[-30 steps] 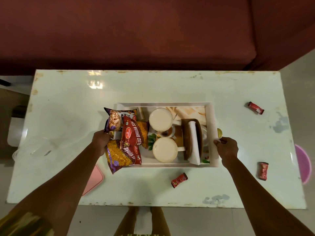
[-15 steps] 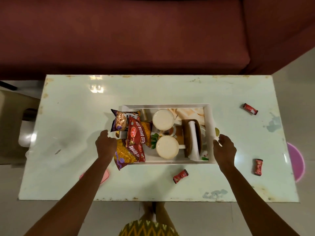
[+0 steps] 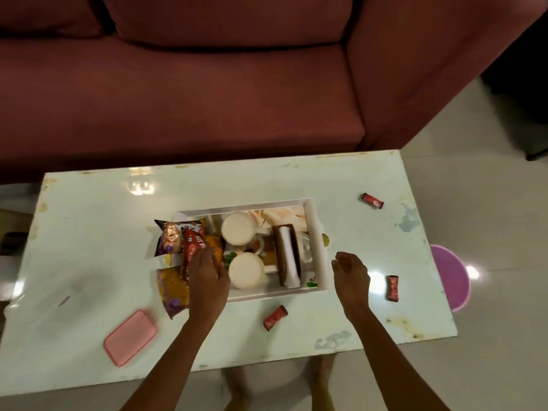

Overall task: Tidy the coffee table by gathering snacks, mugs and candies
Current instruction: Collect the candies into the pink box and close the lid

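We're over the coffee table (image 3: 89, 247), and our left hand (image 3: 207, 274) is down flat on the red snack packet (image 3: 192, 247), fingers spread loosely across it, pressing rather than pinching as far as we can tell. That packet lies at the left end of the white tray (image 3: 318, 247), overlapping a purple packet (image 3: 173, 237) behind it and a yellow packet (image 3: 173, 289) that sticks out past the tray's near-left corner. Our right hand (image 3: 351, 277) hangs just off the tray's right end, fingers curled in a loose half-open cup, holding nothing, not touching the rim.

Inside the tray, 2 cream mugs: the far mug (image 3: 239, 229) and the near mug (image 3: 246, 270), side by side, with a brown napkin holder (image 3: 286, 256) to their right.

3 red candies are still out on the table: one (image 3: 275, 317) in front of the tray, one (image 3: 393, 287) right of our right hand, one (image 3: 372, 200) toward the far-right corner. A pink case (image 3: 130, 338) lies near-left. Maroon sofa (image 3: 207, 84) beyond the table.
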